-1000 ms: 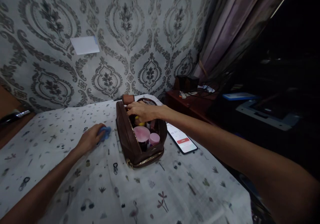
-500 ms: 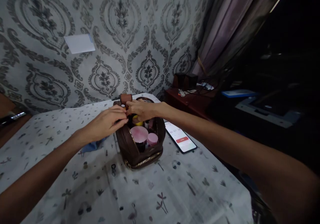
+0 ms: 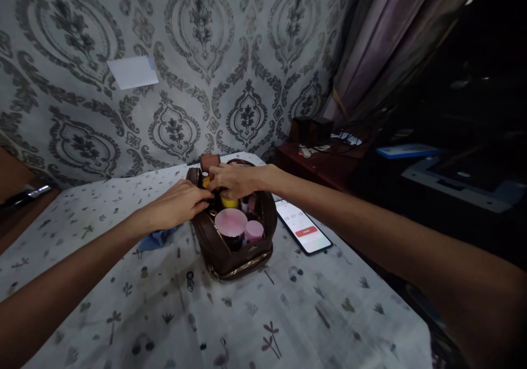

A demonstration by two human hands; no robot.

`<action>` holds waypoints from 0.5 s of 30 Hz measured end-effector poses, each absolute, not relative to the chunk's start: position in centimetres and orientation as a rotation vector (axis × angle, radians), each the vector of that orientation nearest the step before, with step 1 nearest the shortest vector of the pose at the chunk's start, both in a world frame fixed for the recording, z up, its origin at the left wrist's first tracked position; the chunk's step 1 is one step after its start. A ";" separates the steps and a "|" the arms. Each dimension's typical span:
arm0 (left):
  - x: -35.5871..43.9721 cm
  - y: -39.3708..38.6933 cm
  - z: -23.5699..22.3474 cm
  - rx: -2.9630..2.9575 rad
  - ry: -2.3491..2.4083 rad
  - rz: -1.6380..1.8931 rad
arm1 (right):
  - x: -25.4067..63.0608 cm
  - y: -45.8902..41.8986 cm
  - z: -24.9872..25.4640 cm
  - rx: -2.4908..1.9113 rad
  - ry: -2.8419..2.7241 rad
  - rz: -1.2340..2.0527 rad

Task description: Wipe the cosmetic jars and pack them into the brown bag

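Note:
A brown zippered bag [image 3: 214,242] stands unzipped on the patterned cloth. Inside it are a large pink-lidded jar [image 3: 231,222], a smaller pink-lidded jar [image 3: 254,230] and a yellow item [image 3: 229,202]. My left hand [image 3: 181,201] is closed at the bag's left rim, its fingers together over the edge. My right hand [image 3: 233,179] reaches over the bag's far part with fingers bent down into it; the fingertips and whatever they hold are hidden. A small white-capped orange-yellow item [image 3: 206,180] shows beside the right fingers.
A phone [image 3: 304,229] with a lit timer lies right of the bag. Blue fabric [image 3: 158,239] lies to its left, partly under my left arm. Behind on the right, a dark red table [image 3: 321,163] holds dark boxes and cables. A patterned wall [image 3: 251,34] rises behind.
My left fingers have drawn together and moved slightly down along the bag's rim. My right hand stays over the bag's far part. The whole view has shifted a little.

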State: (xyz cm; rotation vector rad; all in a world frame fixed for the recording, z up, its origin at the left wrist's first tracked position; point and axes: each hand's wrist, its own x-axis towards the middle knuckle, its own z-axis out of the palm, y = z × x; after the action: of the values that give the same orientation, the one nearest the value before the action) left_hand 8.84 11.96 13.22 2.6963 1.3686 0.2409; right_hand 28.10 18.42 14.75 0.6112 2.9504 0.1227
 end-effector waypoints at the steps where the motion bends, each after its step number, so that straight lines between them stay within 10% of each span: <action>1: 8.8 12.0 13.2 2.693 1.363 0.246 | 27.9 18.4 14.9 0.627 2.929 0.149; 15: 7.8 12.2 11.8 2.614 1.380 0.398 | 26.4 18.6 15.4 0.604 2.884 0.385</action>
State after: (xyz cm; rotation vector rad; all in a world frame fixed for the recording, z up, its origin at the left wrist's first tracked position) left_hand 7.80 12.22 11.78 2.6144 1.3803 0.3981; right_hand 26.35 18.64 15.36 0.6038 2.8835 0.3849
